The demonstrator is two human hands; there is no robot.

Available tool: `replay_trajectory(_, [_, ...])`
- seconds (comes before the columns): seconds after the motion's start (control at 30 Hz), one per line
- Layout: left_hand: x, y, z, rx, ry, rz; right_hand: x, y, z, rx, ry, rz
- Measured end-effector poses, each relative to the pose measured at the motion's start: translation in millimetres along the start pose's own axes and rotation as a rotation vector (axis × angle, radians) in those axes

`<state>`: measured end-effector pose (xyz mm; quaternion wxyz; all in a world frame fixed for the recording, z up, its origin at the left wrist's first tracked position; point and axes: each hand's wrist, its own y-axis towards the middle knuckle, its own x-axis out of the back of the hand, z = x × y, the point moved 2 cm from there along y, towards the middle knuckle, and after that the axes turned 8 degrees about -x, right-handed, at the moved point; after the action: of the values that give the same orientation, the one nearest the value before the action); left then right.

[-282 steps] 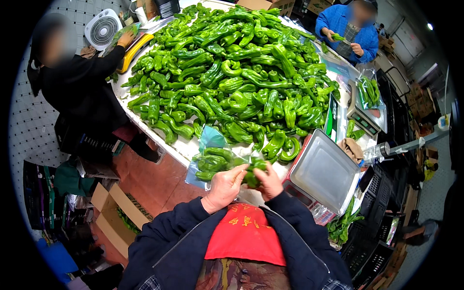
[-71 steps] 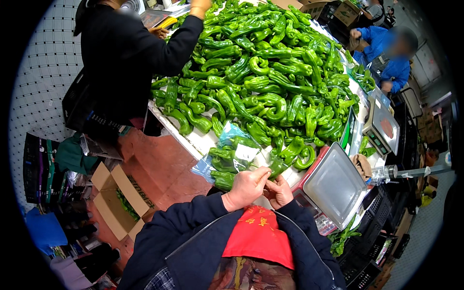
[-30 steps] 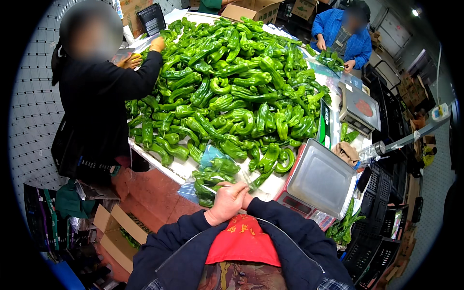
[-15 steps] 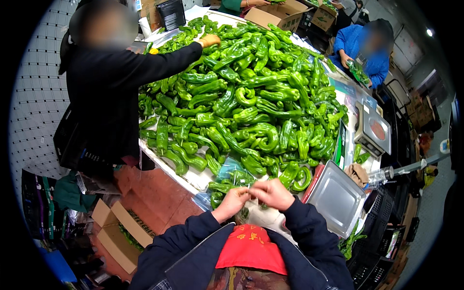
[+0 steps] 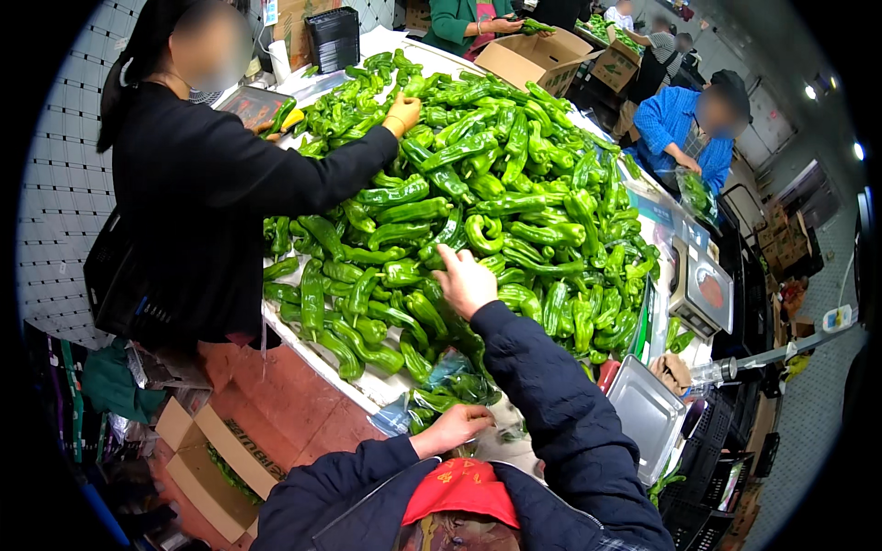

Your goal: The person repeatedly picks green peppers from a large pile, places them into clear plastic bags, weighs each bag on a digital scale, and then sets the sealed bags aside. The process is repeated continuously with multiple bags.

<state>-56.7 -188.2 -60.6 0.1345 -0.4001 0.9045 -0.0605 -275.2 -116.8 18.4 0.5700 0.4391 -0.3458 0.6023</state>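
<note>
Clear plastic bag (image 5: 441,397) w/ green peppers sits at table's near edge, left hand (image 5: 455,425) curled on its mouth, gripping it. Right hand (image 5: 464,280) is out over the pepper pile (image 5: 496,202), fingers loosely bent on peppers; grip on one: can't tell. Steel tray (image 5: 648,413) to the right. Co-worker's gloved hand (image 5: 404,110) on pile's far side.
</note>
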Motion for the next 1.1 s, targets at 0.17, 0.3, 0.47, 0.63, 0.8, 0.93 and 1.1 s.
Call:
replay_trajectory(0.17, [5.9, -5.4, -26.2, 0.104, 0.024, 0.029, -18.8, 34.9, 18.8, -0.099, -0.004, 0.159])
replay_trajectory(0.3, [8.4, -1.9, -21.1, 0.049, 0.029, 0.028, -27.4, 36.9, 1.2, -0.177, 0.371, -0.048])
replay_trajectory(0.47, [2.3, 7.1, 14.9, 0.032, -0.063, 0.019, 11.7, -47.3, -26.9, -0.200, 0.680, -0.039])
replay_trajectory(0.63, [-5.3, -6.2, -45.3, 0.164, -0.411, -0.069, 62.5, -173.1, -66.5, -0.591, 1.125, 0.176])
replay_trajectory(0.8, [-41.5, -2.8, -105.7, -0.006, -0.329, -0.130, 116.8, -287.1, -122.5, -0.715, 1.192, -0.169])
replay_trajectory(0.93, [-61.8, 8.3, -176.1, -0.025, -0.394, -0.070, 167.7, -369.5, -146.3, -0.707, 1.238, -0.464])
replay_trajectory(1.1, [-134.1, 52.2, -257.4, -0.255, -0.191, 0.174, 216.8, -459.4, -160.2, -0.680, 1.153, -0.842])
